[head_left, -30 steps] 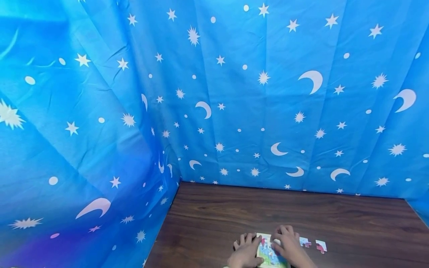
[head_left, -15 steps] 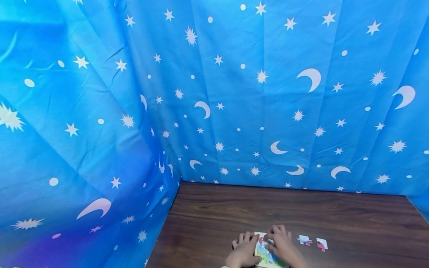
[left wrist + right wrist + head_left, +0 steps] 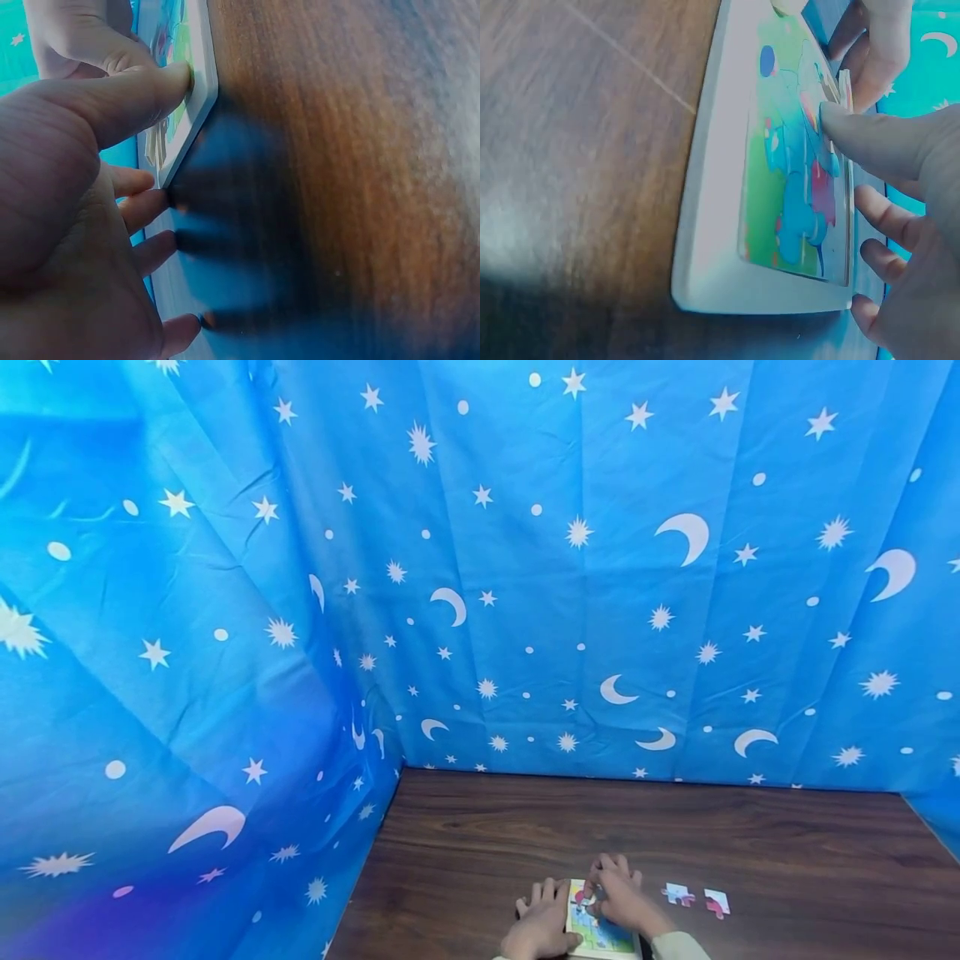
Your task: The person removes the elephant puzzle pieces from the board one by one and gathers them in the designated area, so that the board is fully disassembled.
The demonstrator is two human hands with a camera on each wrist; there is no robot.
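A jigsaw puzzle in a pale frame (image 3: pixel 600 939) lies on the table, its picture in green, blue and red. My left hand (image 3: pixel 538 922) rests along its left side. In the left wrist view that thumb (image 3: pixel 169 86) lies straight over the frame's rim, and the other fingers spread onto the tabletop beside it. Over the puzzle's upper part, my right hand (image 3: pixel 621 893) pinches a puzzle piece (image 3: pixel 845 86) between thumb and fingers. The piece stands slightly raised at the puzzle's edge in the right wrist view, mostly hidden by the hand.
Two loose puzzle pieces, one pale blue and pink (image 3: pixel 678 894) and one white and red (image 3: pixel 717 902), lie right of the puzzle on the dark wooden table (image 3: pixel 480 827). Blue cloth (image 3: pixel 525 610) with stars and moons hangs behind and at the left.
My right hand has moved left across the puzzle toward its upper left, and its sleeve now shows. The loose piece nearest it is uncovered. My left hand stays at the frame.
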